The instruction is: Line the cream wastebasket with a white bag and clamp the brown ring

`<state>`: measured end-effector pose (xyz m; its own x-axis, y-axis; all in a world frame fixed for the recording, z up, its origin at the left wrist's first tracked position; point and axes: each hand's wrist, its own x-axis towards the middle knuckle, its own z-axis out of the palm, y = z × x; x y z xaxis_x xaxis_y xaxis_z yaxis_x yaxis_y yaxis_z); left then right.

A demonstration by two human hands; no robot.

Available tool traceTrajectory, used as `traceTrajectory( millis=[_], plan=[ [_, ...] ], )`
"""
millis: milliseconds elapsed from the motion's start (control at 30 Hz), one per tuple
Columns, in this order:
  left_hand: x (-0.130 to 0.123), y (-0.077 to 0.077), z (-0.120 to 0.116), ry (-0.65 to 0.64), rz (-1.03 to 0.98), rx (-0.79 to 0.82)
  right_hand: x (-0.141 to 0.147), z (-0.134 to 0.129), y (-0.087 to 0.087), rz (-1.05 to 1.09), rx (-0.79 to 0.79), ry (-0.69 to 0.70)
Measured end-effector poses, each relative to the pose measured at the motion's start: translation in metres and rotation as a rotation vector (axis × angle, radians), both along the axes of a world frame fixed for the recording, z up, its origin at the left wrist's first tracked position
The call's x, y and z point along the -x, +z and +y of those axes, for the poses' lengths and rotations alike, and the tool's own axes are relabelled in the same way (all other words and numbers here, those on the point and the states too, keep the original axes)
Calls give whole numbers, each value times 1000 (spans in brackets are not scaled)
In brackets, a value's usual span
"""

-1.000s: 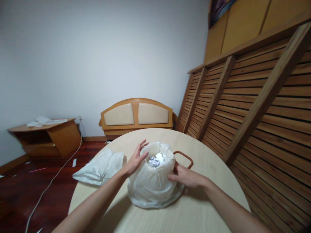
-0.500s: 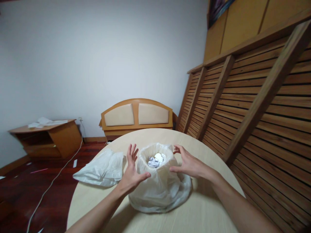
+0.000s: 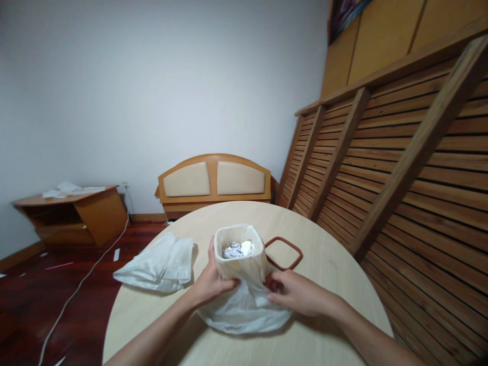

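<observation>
A small trash bin (image 3: 220,244) with a squarish rim stands upright on the round table, with crumpled paper (image 3: 238,249) inside. A whitish translucent plastic bag (image 3: 244,310) lines it, folded over the rim and spreading loosely round its base. My left hand (image 3: 213,278) is wrapped round the bin's left side, thumb across the front over the bag. Lower on the right, my right hand (image 3: 287,291) has its fingers closed on the bag's film; its fingertips are partly hidden. Just beyond that hand lies a brown squarish ring (image 3: 300,253), flat on the table.
Another white plastic bag (image 3: 160,264) lies at the left edge of the pale round table (image 3: 324,335). Wooden slatted panels (image 3: 381,178) lean along the right. A headboard (image 3: 215,198) stands behind, and a low cabinet (image 3: 101,216) with papers is far left.
My spread hands have closed in: the left on the bin's side, the right lower on the bag. The bag sits tighter at the rim, the bin is slightly further left, and the brown ring now shows.
</observation>
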<state>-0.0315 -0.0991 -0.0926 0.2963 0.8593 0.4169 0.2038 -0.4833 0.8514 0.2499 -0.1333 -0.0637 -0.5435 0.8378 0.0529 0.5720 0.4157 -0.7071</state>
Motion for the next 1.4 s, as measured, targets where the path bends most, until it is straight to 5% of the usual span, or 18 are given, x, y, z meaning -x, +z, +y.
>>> traceTrajectory(
  millis=[200, 400, 533, 633, 833, 967, 1100, 1233, 1400],
  plan=[
    [6, 12, 4, 10, -142, -53, 6, 1, 0, 109, -157, -187],
    [0, 10, 4, 4, -91, 29, 20, -11, -10, -68, -121, 84],
    [3, -4, 3, -6, -51, 44, 12, -7, 9, -233, -145, 154],
    [8, -8, 4, -58, -56, 77, 2, 5, 30, -301, -78, -30],
    [11, 16, 23, -33, -311, -152, 8, 42, 51, 157, -299, -182],
    [0, 25, 29, -41, -310, -147, 36, 67, 36, 459, -187, -66],
    [-10, 7, 27, -69, -299, -21, 57, 75, 10, 716, -46, 70],
    [-10, -13, 30, -50, -257, -38, 60, 70, -14, 752, -75, 41],
    [-7, -18, 28, -62, -123, 29, 53, 65, -41, 627, 52, 47]
  ],
)
